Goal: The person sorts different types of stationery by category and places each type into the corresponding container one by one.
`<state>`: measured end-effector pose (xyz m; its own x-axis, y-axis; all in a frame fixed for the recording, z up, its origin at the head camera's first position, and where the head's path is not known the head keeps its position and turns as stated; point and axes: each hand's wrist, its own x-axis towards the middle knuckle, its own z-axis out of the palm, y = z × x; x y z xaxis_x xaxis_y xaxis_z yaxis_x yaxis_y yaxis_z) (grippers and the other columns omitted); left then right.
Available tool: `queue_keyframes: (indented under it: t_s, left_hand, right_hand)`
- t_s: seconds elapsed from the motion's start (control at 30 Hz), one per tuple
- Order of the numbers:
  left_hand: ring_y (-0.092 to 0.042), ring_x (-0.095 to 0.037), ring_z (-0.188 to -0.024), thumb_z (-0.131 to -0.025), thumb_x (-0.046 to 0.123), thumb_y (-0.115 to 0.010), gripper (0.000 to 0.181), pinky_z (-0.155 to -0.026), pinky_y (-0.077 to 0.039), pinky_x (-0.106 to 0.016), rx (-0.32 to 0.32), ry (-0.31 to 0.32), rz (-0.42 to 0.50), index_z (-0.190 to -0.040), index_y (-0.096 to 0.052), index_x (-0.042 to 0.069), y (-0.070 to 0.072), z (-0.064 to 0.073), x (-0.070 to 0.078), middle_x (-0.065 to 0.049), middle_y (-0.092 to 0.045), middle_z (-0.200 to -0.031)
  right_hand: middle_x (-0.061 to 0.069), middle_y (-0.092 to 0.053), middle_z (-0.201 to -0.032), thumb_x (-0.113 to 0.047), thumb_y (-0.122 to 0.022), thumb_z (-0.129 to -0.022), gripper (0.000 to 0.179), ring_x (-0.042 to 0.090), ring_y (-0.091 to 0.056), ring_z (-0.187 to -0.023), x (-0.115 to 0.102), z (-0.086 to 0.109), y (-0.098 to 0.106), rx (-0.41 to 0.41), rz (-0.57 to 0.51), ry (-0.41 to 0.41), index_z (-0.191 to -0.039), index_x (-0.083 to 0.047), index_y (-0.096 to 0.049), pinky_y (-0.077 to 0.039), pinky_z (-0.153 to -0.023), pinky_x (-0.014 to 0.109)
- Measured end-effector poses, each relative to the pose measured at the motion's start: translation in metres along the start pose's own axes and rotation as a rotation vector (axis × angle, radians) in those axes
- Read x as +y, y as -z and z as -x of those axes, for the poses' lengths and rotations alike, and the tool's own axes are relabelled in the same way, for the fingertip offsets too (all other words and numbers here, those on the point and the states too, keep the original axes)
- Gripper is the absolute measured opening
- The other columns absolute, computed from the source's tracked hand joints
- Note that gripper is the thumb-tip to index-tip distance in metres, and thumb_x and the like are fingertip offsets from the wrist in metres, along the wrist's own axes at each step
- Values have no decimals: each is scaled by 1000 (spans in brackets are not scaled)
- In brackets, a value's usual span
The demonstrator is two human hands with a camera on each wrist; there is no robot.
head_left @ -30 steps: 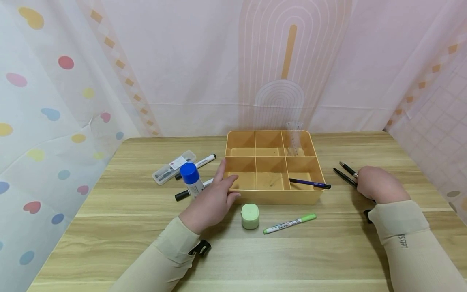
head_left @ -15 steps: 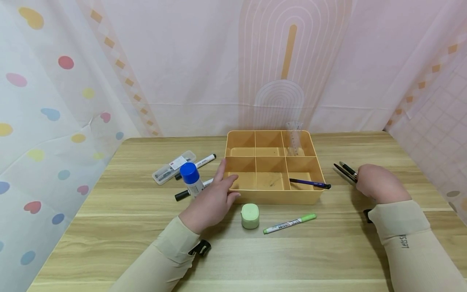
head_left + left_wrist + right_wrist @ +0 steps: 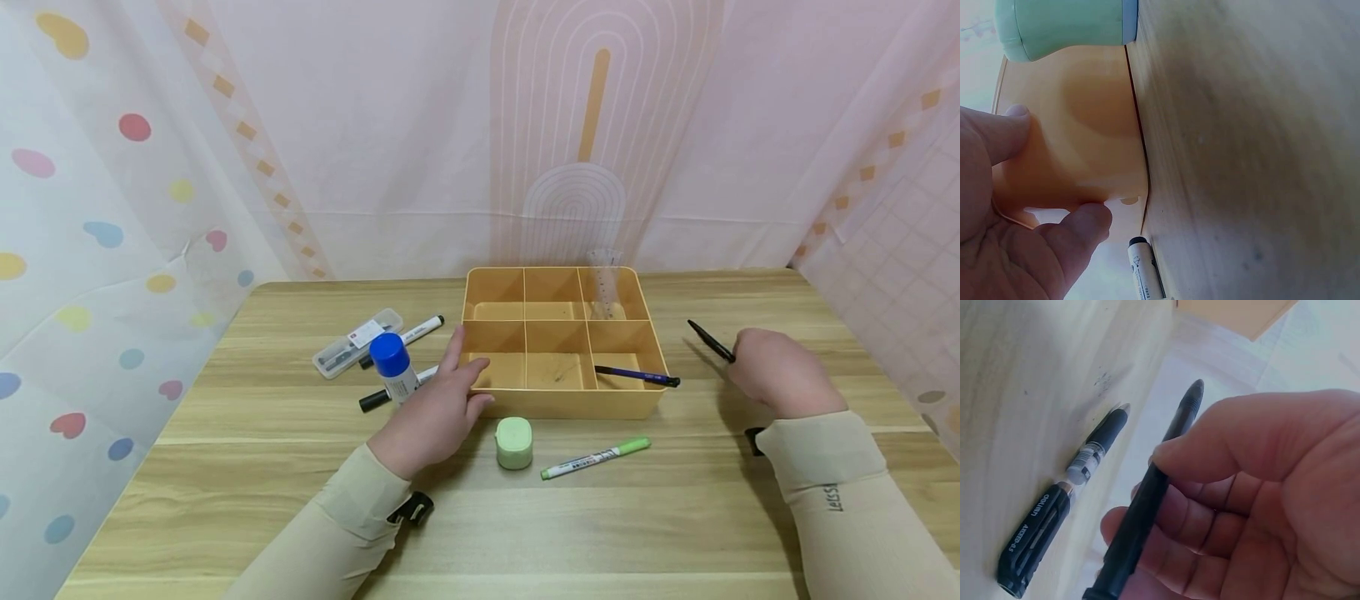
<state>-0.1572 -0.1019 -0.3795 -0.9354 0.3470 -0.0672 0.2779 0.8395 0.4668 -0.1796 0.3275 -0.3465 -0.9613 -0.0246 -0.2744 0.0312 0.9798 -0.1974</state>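
In the head view, a person's right hand (image 3: 783, 372), at right of frame, pinches a black pen (image 3: 710, 340), while the left hand (image 3: 435, 414), left of centre, sets spread fingers on the lower-left corner of an orange divided box (image 3: 570, 406). A green-ended marker (image 3: 596, 459) lies on the surface (image 3: 495, 533) at lower centre. The left wrist view shows thumb and finger apart against the box. In the right wrist view, thumb and fingers clamp the pen mid-frame; a second pen (image 3: 1032, 537) shows lower left.
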Motion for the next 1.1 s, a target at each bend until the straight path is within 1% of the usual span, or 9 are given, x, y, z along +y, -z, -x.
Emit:
queue_keyframes:
  t_s: [0.03,0.13,0.23,0.3,0.53,0.8,0.97,1.1]
  left_hand:
    - [-64,-32,-134,-110,38,-56,57,-102,-59,-43,0,0,1,-160,-45,14,0,0,0,-7,12,-179]
    - [-64,-33,-134,-110,38,-56,57,-102,-59,-43,-1,0,0,-160,-45,14,0,0,0,-7,12,-179]
    - [-64,-33,-134,-110,38,-56,57,-101,-60,-43,-4,2,2,-160,-45,14,0,0,0,-7,12,-179]
    - [-64,-33,-134,-110,38,-56,57,-101,-60,-43,-4,3,2,-160,-45,14,0,0,0,-7,12,-179]
    - [-64,-33,-134,-110,38,-56,58,-102,-59,-43,-3,0,3,-160,-45,13,0,0,0,-8,11,-179]
    - [-65,-32,-132,-109,38,-57,58,-98,-61,-41,4,-5,2,-160,-45,13,-1,0,-1,-9,11,-179]
    - [-65,-32,-132,-109,38,-57,58,-99,-61,-42,4,-6,2,-160,-46,13,-1,0,-1,-9,11,-179]
    - [-65,-33,-133,-109,38,-57,58,-98,-61,-42,4,-5,2,-160,-46,13,-1,-1,-1,-8,11,-179]
  right_hand:
    - [15,-65,-82,-9,-57,-92,14,28,-55,-71,0,0,0,7,1,1,-87,2,-64,-50,-63,43]
    - [18,-67,-86,-12,-59,-94,18,30,-57,-74,-1,1,1,24,-14,-4,-95,6,-65,-51,-64,44]
    - [22,-69,-92,-13,-60,-94,24,32,-60,-77,-2,2,2,55,-32,-4,-102,8,-65,-51,-65,47]
    - [24,-70,-95,-13,-59,-93,25,33,-61,-78,-2,3,2,76,-40,-5,-104,9,-65,-52,-65,48]
    - [22,-70,-94,-14,-59,-93,24,33,-61,-78,-5,4,2,122,-53,2,-103,6,-65,-50,-65,47]
    - [24,-70,-98,-15,-58,-93,28,33,-60,-79,-12,7,5,157,-68,3,-109,6,-65,-49,-65,46]
    - [18,-69,-92,-17,-58,-94,24,31,-58,-76,-16,8,7,170,-87,2,-106,3,-65,-45,-59,38]
    - [16,-68,-90,-17,-57,-94,22,30,-57,-75,-19,9,7,204,-103,9,-104,1,-65,-41,-58,35]
